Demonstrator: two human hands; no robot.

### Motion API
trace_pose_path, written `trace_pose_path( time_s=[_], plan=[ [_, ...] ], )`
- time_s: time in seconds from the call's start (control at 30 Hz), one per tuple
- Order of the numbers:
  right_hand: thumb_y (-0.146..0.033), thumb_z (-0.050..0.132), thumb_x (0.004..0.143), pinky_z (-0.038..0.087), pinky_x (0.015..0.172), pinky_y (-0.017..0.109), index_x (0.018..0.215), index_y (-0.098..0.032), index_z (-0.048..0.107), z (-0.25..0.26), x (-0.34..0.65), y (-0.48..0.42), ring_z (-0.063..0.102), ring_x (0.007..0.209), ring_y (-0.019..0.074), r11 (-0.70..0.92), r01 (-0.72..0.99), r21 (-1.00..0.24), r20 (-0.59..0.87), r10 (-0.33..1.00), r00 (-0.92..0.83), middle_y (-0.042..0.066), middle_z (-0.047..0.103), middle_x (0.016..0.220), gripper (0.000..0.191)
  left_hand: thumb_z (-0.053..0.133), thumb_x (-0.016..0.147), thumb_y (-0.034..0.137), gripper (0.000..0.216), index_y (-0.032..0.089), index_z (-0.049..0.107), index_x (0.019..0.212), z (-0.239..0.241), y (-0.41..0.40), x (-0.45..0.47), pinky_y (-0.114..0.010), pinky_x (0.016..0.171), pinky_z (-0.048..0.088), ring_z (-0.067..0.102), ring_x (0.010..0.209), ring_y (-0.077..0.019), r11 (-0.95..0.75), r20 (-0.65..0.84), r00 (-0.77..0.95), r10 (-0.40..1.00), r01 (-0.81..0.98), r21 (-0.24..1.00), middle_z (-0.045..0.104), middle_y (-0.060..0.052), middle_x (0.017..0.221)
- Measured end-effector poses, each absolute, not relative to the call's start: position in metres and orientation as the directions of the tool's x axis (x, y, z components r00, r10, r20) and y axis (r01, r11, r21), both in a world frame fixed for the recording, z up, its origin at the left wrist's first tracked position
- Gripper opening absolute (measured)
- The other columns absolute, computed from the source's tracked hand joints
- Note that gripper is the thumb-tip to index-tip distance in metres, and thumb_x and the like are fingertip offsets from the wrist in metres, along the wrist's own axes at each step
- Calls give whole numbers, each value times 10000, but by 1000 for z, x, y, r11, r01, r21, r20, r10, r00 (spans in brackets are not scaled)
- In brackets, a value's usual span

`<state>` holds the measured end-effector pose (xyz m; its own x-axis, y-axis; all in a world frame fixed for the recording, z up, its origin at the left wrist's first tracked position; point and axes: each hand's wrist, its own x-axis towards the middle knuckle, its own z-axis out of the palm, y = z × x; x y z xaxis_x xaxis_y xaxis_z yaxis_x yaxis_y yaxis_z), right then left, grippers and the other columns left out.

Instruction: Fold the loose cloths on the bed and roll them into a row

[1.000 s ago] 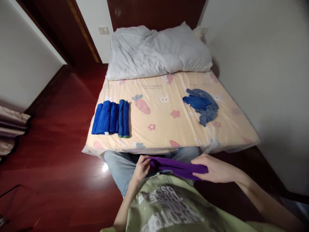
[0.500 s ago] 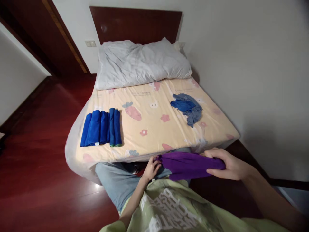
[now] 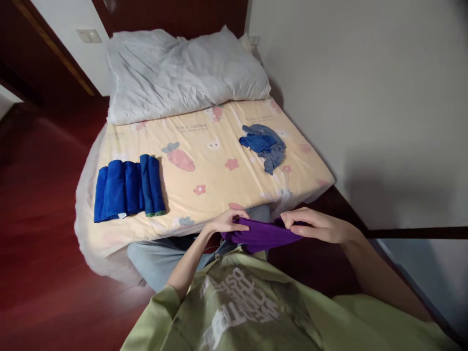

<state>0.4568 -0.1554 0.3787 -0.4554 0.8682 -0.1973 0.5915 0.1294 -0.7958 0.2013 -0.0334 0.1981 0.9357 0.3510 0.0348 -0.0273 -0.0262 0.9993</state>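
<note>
A purple cloth (image 3: 261,234) is stretched between my two hands, just below the near edge of the bed (image 3: 219,195). My left hand (image 3: 226,222) pinches its left end, fingers closed on the fabric. My right hand (image 3: 316,225) grips the right end, fingers curled over it. Both hands are close together above my lap and my green shirt.
On the bed's left side lie several rolled blue towels (image 3: 127,187) in a row. A crumpled blue cloth (image 3: 265,144) sits at the right. A white pillow (image 3: 183,70) lies at the head. A white wall is on the right, red wooden floor on the left.
My hands have drawn closer together, bunching the purple cloth shorter, and risen toward the bed edge. The view has swung to the right, so the bed sits further left.
</note>
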Motion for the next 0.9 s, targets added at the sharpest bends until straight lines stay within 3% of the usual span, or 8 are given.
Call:
trace_pose_path(
  time_s=[0.07, 0.2, 0.27, 0.5, 0.63, 0.73, 0.9],
  plan=[
    [-505, 493, 1032, 407, 713, 281, 807, -197, 604, 376, 464, -155, 487, 694, 133, 130, 539, -832, -226, 809, -543, -7, 552, 756, 397, 798, 816, 513, 432, 138, 657, 977, 196, -30, 189, -271, 763, 484, 593, 823, -154, -74, 2, 916, 402, 30, 997, 653, -42, 921],
    [-516, 514, 1013, 399, 706, 297, 773, -203, 581, 369, 476, -160, 480, 690, 146, 79, 494, -866, -196, 855, -480, -5, 536, 734, 401, 741, 863, 457, 337, 142, 667, 958, 160, -35, 153, -254, 731, 453, 571, 788, -149, -141, -138, 948, 288, 184, 973, 653, -32, 893],
    [-551, 524, 991, 406, 696, 308, 742, -212, 570, 367, 480, -163, 481, 683, 156, 38, 494, -869, -209, 876, -434, -4, 522, 717, 423, 707, 884, 416, 275, 145, 691, 927, 132, -42, 135, -267, 765, 457, 587, 812, -164, -198, -191, 936, 295, 255, 946, 679, -47, 916],
    [-580, 609, 932, 442, 713, 324, 717, -216, 610, 349, 499, -165, 514, 685, 167, -17, 528, -849, -220, 920, -324, 7, 559, 703, 423, 609, 931, 340, 231, 136, 705, 883, 63, -52, 63, -341, 927, 502, 640, 917, -215, -128, -302, 624, 721, 548, 827, 708, -102, 939],
    [-565, 645, 920, 453, 747, 318, 768, -203, 673, 323, 509, -167, 559, 717, 169, -51, 603, -796, -260, 928, -266, 17, 630, 754, 394, 587, 928, 352, 251, 137, 714, 955, 73, -40, 17, -364, 924, 537, 662, 979, -233, -96, -182, 422, 888, 556, 825, 708, -117, 992],
    [-602, 655, 901, 457, 757, 318, 817, -191, 714, 297, 514, -169, 581, 739, 172, -100, 627, -773, -320, 914, -249, 27, 660, 793, 423, 572, 945, 414, 316, 135, 721, 956, 111, -26, -18, -341, 830, 562, 665, 953, -226, -159, 24, 244, 969, 548, 821, 694, -115, 1002],
    [-646, 704, 835, 452, 687, 293, 857, -150, 706, 238, 515, -174, 573, 715, 149, -223, 502, -836, -390, 884, -258, 43, 650, 855, 497, 688, 906, 441, 298, 149, 750, 901, 208, -10, -52, -342, 823, 564, 666, 887, -212, -331, 390, 64, 919, 665, 670, 694, -74, 917]
  ],
)
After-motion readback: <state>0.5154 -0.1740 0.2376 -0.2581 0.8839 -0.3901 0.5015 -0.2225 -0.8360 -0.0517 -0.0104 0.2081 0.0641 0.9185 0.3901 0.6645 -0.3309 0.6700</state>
